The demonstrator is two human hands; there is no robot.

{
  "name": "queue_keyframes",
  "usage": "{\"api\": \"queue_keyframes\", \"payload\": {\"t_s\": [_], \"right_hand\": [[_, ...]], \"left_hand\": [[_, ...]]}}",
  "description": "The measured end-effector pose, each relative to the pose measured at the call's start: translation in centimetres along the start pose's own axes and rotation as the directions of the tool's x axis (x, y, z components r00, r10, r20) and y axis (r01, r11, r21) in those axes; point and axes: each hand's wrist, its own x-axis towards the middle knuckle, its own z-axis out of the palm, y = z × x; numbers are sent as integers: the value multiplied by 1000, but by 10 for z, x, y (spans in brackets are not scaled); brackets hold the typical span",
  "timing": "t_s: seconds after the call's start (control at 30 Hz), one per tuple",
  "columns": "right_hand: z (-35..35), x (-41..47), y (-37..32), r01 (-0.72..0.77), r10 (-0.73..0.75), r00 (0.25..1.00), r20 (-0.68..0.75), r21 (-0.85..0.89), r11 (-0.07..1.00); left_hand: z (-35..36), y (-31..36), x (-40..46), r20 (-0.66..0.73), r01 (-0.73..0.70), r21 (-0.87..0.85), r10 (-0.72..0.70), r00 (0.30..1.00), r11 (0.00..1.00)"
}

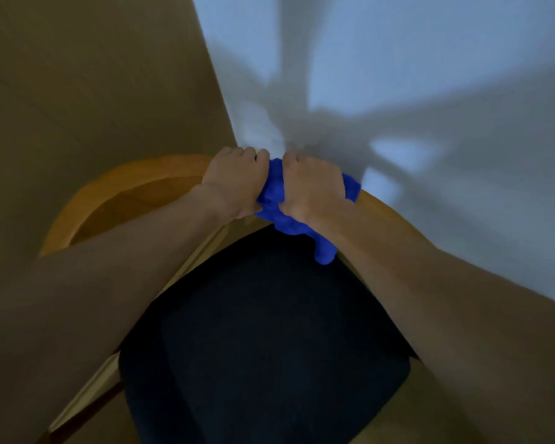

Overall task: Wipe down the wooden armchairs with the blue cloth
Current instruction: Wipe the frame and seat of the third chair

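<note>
A wooden armchair [132,184] with a curved top rail and a dark seat cushion [269,331] fills the lower middle of the head view. The bunched blue cloth [279,203] lies over the top rail at its middle, one end hanging down toward the seat. My left hand [234,181] curls over the rail and the cloth's left edge. My right hand [311,187] grips the cloth from above, fingers wrapped over the far side. The rail under both hands is hidden.
A beige wall [93,75] stands at the left and a pale wall [430,59] with cast shadows at the right, meeting in a corner just behind the chair's back. Part of the chair's wooden frame [87,392] shows at the lower left.
</note>
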Motion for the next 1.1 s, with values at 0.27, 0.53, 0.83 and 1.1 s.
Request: {"api": "queue_keyframes", "payload": {"t_s": [0.27, 0.53, 0.83, 1.1], "right_hand": [[14, -60, 46, -194, 206, 974, -99, 118, 974], [14, -124, 74, -350, 359, 933, -32, 149, 925], [11, -224, 93, -547, 550, 835, -24, 83, 833], [9, -308, 97, -665, 659, 745, 102, 194, 722]], "left_hand": [[-14, 67, 23, -14, -147, -124, 147, 989, 981], [-27, 124, 15, -79, -346, 65, 351, 933, 936], [-42, 210, -21, -139, -519, 74, 524, 840, 852], [-42, 280, -65, -212, -631, 38, 623, 753, 775]]}}
